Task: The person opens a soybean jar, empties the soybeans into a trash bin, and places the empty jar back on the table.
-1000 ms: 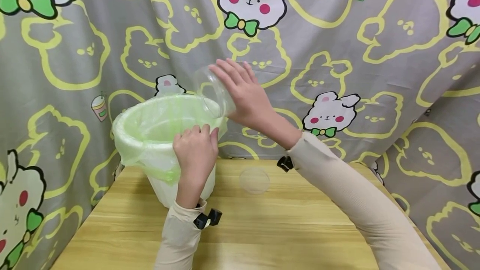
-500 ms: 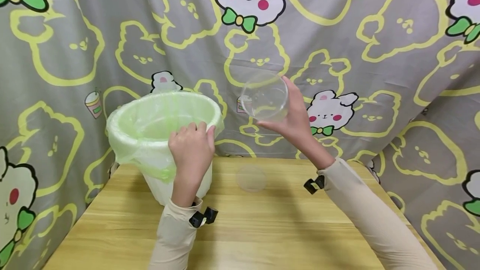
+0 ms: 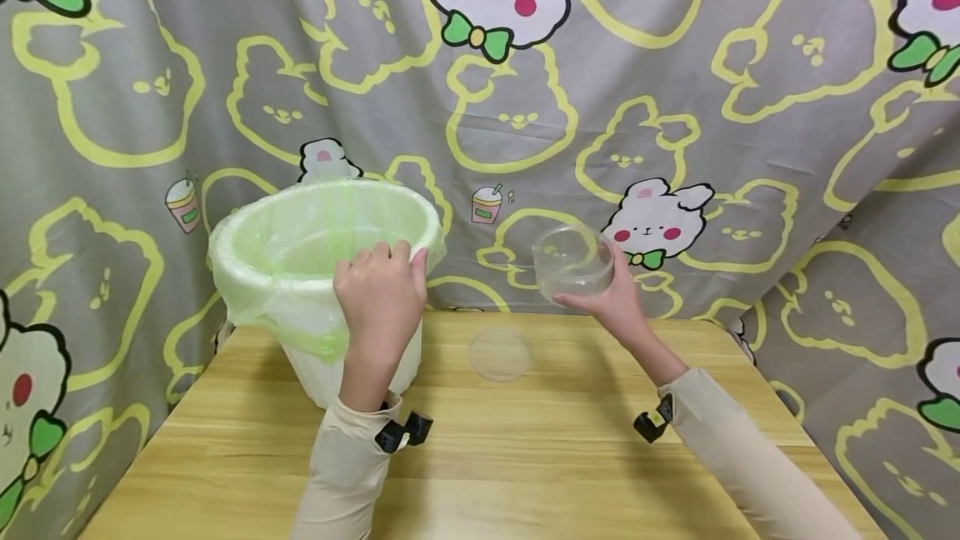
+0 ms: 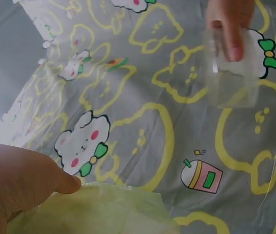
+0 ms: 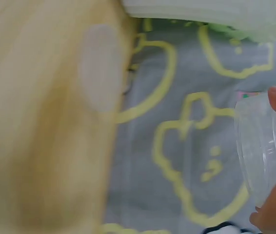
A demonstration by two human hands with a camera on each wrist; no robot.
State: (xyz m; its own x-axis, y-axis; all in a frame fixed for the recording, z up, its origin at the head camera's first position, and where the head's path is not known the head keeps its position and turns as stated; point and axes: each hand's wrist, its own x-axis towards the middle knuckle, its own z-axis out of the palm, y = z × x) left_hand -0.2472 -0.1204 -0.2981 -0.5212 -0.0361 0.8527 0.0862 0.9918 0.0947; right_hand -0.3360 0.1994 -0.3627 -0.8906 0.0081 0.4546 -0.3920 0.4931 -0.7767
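Note:
My left hand (image 3: 378,294) grips the near right rim of a white trash bin (image 3: 303,357), its fingers curled over the pale green liner bag (image 3: 300,240). The bin leans a little. To the right, above the table, my right hand (image 3: 622,298) holds a transparent round plastic tub (image 3: 573,269) by its side, thumb and fingers around it. The tub looks empty, its mouth tilted up. Between bin and right hand, a transparent round lid (image 3: 498,355) lies flat on the wood. In the left wrist view the thumb (image 4: 69,184) rests at the liner's edge.
The wooden table (image 3: 480,457) reaches back to a grey curtain (image 3: 525,132) with a cartoon print, which hangs close behind the bin and along both sides. A small black device (image 3: 405,432) is strapped at each wrist.
My right hand has drawn the tub from over the bin's opening to the right, then lower, turning it mouth-up. The left hand keeps its grip on the bin rim.

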